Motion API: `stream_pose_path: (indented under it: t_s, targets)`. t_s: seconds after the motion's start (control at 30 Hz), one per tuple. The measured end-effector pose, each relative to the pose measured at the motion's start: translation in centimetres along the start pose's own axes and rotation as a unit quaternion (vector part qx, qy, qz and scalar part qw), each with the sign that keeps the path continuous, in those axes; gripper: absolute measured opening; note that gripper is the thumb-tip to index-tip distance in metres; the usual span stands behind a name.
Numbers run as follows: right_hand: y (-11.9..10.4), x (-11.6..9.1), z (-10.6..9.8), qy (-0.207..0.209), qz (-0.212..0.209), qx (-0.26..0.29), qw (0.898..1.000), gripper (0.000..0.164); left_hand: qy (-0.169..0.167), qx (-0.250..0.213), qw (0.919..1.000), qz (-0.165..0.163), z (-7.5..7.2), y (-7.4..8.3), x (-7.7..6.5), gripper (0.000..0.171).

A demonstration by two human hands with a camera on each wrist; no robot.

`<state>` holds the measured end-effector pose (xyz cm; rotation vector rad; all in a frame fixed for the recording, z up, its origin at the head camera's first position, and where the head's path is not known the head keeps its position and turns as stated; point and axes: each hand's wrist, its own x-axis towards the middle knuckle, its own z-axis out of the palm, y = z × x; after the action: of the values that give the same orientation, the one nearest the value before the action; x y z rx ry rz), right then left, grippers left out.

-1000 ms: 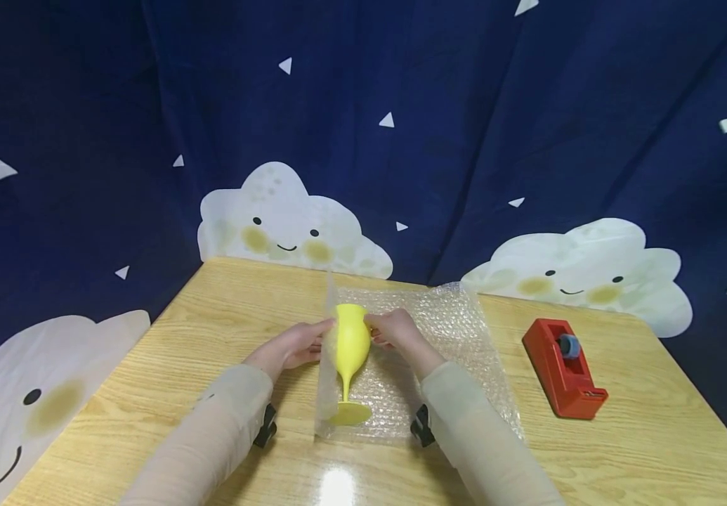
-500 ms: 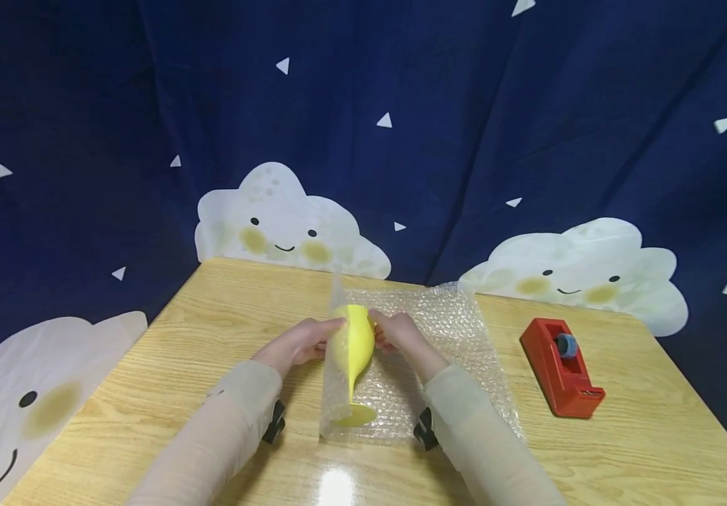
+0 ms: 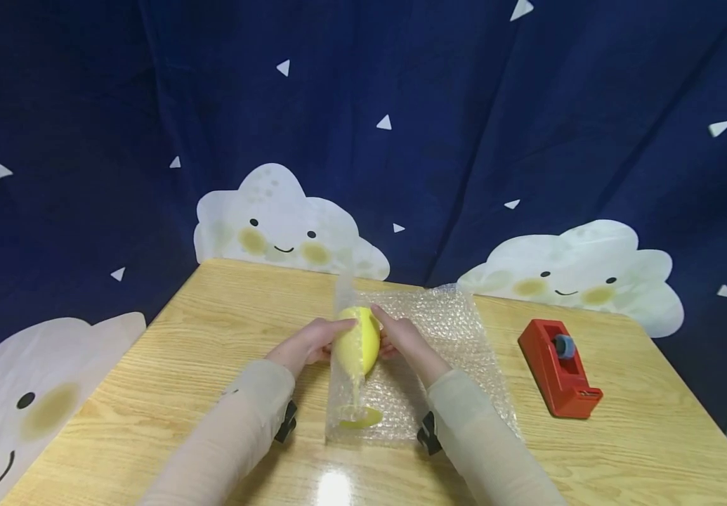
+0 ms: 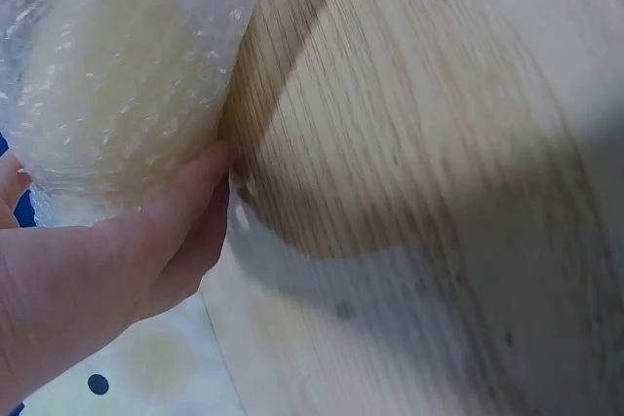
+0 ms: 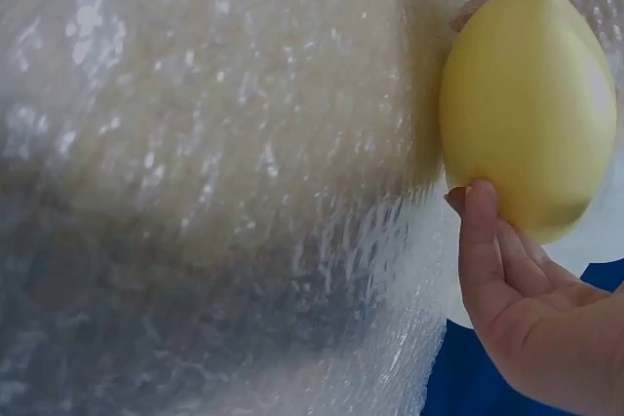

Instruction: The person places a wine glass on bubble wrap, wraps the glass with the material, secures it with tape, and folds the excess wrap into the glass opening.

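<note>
A yellow plastic goblet (image 3: pixel 371 344) lies on its side on a sheet of bubble wrap (image 3: pixel 448 327), its round foot (image 3: pixel 372 417) toward me. The sheet's left edge is folded over the left half of its bowl and stem. My left hand (image 3: pixel 305 346) grips the bowl's left side through the wrap; in the left wrist view the fingers (image 4: pixel 185 197) curl round the wrapped rim end. My right hand (image 3: pixel 404 342) holds the bare right side near the rim, fingertips (image 5: pixel 478 204) against the bowl in the right wrist view.
A red tape dispenser (image 3: pixel 559 369) with a blue roll (image 3: pixel 563 346) stands to the right on the wooden table (image 3: pixel 243 302). Behind the table hangs a dark blue curtain (image 3: pixel 338 119) with clouds and triangles. Bubble wrap spreads flat right of the goblet.
The goblet has rolled slightly to the right, and the wrap's left edge now covers more of its bowl, stem and foot. Both hands have moved along with it, the left one further right.
</note>
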<state>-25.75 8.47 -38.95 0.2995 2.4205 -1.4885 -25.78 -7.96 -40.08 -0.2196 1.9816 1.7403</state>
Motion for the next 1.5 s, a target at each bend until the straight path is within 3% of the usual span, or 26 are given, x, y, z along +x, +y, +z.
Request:
stream_pose_path:
  t_s: [0.57,0.83,0.97,1.27,1.5]
  targets:
    - [0.7,0.3,-0.4,-0.028,0.008,0.025,0.999,0.076,0.038,0.058,0.9976,-0.003,1.1,0.6,0.4,0.066]
    - [1.2,0.2,-0.5,-0.036,0.016,0.012,0.999,0.070,0.065,0.073,0.9952,-0.004,2.3,1.2,0.1,0.097]
    - [1.5,0.2,-0.6,-0.046,0.020,0.024,0.998,0.069,0.074,0.089,0.9933,0.004,2.8,1.5,0.1,0.102]
    - [1.7,0.2,-1.2,-0.072,0.029,0.032,0.996,0.071,0.065,0.105,0.9923,0.004,2.8,1.4,0.0,0.101]
    - [2.0,0.6,-1.3,-0.081,0.034,0.044,0.995,0.059,0.061,0.093,0.9935,0.021,3.1,1.4,-0.2,0.103]
